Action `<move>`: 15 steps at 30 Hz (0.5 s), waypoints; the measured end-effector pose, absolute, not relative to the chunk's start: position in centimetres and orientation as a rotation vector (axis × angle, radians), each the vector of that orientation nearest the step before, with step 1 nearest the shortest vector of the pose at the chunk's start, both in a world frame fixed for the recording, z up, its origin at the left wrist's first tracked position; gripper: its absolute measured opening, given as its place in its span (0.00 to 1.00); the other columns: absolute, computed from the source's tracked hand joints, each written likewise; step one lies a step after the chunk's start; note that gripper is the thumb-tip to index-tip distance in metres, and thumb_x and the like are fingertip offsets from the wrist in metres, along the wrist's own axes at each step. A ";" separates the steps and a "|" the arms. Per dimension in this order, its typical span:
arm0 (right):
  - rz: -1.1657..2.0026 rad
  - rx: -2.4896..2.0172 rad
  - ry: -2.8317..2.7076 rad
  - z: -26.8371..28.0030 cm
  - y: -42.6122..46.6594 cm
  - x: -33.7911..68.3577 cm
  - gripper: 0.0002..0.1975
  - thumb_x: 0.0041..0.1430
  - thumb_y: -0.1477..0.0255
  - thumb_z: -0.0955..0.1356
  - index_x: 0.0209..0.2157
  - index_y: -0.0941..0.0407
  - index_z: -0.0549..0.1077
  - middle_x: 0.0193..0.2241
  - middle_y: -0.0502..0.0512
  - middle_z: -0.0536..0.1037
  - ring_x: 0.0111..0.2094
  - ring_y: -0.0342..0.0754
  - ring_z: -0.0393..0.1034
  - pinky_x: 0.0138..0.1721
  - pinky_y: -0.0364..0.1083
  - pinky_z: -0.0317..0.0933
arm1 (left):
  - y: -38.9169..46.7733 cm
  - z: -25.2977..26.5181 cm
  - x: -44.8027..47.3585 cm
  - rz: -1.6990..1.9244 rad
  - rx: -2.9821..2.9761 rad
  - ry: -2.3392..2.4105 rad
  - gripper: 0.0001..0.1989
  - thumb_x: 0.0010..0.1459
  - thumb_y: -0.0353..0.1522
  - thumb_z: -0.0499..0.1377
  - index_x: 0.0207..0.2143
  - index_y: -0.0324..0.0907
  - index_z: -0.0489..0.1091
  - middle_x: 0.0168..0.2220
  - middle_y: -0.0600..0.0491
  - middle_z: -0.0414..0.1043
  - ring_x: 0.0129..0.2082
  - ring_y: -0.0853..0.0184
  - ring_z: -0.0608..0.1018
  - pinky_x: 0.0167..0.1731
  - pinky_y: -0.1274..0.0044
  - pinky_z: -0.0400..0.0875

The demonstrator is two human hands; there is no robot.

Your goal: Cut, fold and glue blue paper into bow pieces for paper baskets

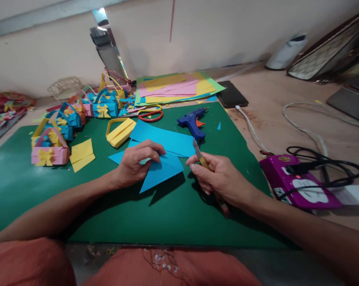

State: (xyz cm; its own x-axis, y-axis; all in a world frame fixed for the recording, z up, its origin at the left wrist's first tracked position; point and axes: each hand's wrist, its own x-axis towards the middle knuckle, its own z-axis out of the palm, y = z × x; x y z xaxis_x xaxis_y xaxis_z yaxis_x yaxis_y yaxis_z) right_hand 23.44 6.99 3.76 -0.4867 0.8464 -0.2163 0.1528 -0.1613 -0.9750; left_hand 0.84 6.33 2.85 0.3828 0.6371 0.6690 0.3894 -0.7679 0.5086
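My left hand (137, 162) pinches a folded piece of blue paper (164, 171), raised a little above the green mat (114, 216). In my right hand (219, 172) is a small knife (202, 159), its blade pointing up and away from me beside the paper. Behind my left hand lie more blue sheets (161, 137) on the mat. A blue glue gun (192, 122) rests beyond them. To the left are a yellow paper basket (121, 132) and a yellow paper square (82, 155).
Several small paper baskets (50, 155) with bows stand at the left. Scissors (149, 114) lie near a stack of coloured paper (173, 87). At the right are a phone (232, 94), a white cable (252, 129) and a purple power box (298, 182) with black cords.
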 end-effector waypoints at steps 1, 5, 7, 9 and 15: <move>1.682 -1.166 -1.593 3.9 6.9 23.4 0.12 0.52 0.63 0.67 0.34 0.56 0.65 0.13 0.38 0.58 0.12 0.35 0.51 0.13 0.38 0.50 | 6.1 2.9 0.9 1.314 2.319 0.935 0.07 0.56 0.23 0.55 0.27 0.39 0.66 0.34 0.48 0.76 0.34 0.70 0.77 0.35 0.77 0.73; 1.620 -1.246 -1.657 4.6 6.7 23.4 0.13 0.49 0.66 0.69 0.36 0.55 0.66 0.13 0.38 0.59 0.12 0.36 0.53 0.13 0.39 0.49 | 5.3 3.0 1.2 1.199 2.057 1.073 0.04 0.56 0.27 0.58 0.27 0.40 0.67 0.37 0.47 0.78 0.38 0.67 0.79 0.38 0.76 0.75; 1.594 -1.267 -1.690 4.8 6.7 23.4 0.13 0.48 0.67 0.70 0.36 0.55 0.67 0.13 0.38 0.59 0.13 0.37 0.55 0.13 0.39 0.49 | 5.0 2.9 1.3 1.173 1.998 1.096 0.03 0.56 0.29 0.58 0.28 0.40 0.67 0.38 0.47 0.78 0.39 0.66 0.79 0.39 0.75 0.75; 1.576 -1.280 -1.713 4.9 6.6 23.4 0.13 0.47 0.68 0.70 0.35 0.55 0.67 0.13 0.38 0.59 0.13 0.37 0.55 0.13 0.39 0.49 | 5.0 2.9 1.5 1.181 2.019 1.080 0.04 0.56 0.29 0.58 0.29 0.40 0.67 0.39 0.46 0.78 0.41 0.65 0.79 0.40 0.74 0.75; 1.585 -1.294 -1.675 4.3 6.8 23.3 0.13 0.47 0.66 0.70 0.34 0.55 0.66 0.13 0.38 0.60 0.12 0.37 0.55 0.13 0.39 0.49 | 5.5 2.6 1.7 1.351 2.311 0.817 0.07 0.59 0.25 0.55 0.27 0.40 0.66 0.44 0.44 0.76 0.51 0.61 0.74 0.49 0.64 0.71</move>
